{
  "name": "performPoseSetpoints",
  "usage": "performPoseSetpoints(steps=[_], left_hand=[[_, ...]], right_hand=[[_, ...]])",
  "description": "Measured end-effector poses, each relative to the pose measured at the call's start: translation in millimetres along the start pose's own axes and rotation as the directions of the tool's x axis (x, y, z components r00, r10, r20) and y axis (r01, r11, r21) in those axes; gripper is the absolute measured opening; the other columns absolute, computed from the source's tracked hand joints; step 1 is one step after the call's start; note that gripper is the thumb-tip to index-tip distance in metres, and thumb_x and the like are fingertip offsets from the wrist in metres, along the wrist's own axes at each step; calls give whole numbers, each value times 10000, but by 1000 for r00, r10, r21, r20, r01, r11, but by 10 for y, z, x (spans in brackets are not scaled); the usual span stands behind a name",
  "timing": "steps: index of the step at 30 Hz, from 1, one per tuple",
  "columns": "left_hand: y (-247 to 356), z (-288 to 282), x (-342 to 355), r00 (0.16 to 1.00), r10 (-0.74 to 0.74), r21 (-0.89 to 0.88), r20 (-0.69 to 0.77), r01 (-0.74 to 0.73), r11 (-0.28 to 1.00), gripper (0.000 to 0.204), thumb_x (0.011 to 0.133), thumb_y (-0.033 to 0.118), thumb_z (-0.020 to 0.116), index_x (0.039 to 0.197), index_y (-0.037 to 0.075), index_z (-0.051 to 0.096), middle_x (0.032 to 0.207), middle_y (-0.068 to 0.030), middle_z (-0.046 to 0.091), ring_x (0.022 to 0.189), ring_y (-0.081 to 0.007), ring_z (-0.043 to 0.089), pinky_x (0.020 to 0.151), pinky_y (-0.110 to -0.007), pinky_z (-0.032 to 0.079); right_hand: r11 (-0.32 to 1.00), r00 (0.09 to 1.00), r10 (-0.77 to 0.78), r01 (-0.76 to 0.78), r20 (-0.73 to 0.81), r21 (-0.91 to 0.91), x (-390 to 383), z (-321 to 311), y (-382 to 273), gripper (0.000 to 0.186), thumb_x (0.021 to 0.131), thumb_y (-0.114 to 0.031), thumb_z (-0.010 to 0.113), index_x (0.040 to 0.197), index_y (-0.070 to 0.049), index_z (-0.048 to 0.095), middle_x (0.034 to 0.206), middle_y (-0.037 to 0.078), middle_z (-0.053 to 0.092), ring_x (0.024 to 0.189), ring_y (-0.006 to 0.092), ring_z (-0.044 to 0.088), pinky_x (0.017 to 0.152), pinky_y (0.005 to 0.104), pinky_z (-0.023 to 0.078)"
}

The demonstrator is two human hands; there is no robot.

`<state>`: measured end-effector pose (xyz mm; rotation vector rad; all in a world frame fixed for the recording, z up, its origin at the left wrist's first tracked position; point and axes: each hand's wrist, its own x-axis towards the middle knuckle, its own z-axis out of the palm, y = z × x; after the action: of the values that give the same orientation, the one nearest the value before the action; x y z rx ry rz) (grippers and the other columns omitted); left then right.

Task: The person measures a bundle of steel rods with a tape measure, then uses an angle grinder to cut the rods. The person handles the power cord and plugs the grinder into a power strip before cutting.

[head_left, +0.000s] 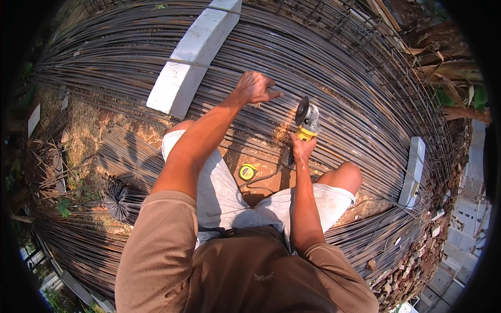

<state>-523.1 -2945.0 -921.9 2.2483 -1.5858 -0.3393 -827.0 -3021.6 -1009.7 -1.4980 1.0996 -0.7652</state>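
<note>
My right hand (302, 148) grips a yellow and black angle grinder (306, 134) with a silver gear head. The grinder's dark cutting disc (302, 110) stands upright over long steel rebar rods (334, 125); whether it touches a rod I cannot tell. My left hand (254, 87) is farther out and to the left, over the same rods, with thumb and a finger apart. Its remaining fingers are partly hidden. Between my knees, a yellow-green tape measure (247, 172) lies on the soil beside a dark power cord (263, 180).
A large white block (182, 78) crosses the rods at left, with a rod over its top. Another white block (412, 172) stands at right. Tied rebar cages (365, 36) lie at the far right. More rod bundles (78, 240) and a wire coil (121, 201) are at left.
</note>
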Motion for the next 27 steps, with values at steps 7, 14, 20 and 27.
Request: performPoseSetpoints(steps=[7,14,20,27], left_hand=[[-4,2,0,1000,-16,6,2,16,1000,717,944,788,686,850,96,848,725,-158,778,770,-326,790,784,-479,644],[10,-41,-21,999,-34,25,23,33,999,696,960,774,673,940,107,875,801,-157,811,840,-322,809,837,-478,653],[50,-51,-11,999,-30,11,23,30,999,685,961,757,682,944,99,873,803,-171,808,850,-332,810,849,-485,652],[5,-41,-34,1000,-6,-9,-14,6,1000,699,941,763,699,897,86,867,755,-169,789,807,-345,801,816,-502,647]], right_hand=[[998,999,31,-32,30,47,3,-24,20,487,786,-72,924,1199,20,683,990,36,723,807,151,663,755,317,554],[1000,1000,3,-3,15,-1,-4,-7,19,486,787,-59,922,1197,11,671,981,36,719,794,146,659,738,312,551],[1000,1000,-19,18,18,20,29,-48,105,477,795,-59,918,1186,3,653,976,39,712,777,148,655,721,316,552],[999,999,-46,46,4,-9,57,-21,140,483,800,-48,916,1196,0,643,972,46,709,771,148,658,698,311,552]])
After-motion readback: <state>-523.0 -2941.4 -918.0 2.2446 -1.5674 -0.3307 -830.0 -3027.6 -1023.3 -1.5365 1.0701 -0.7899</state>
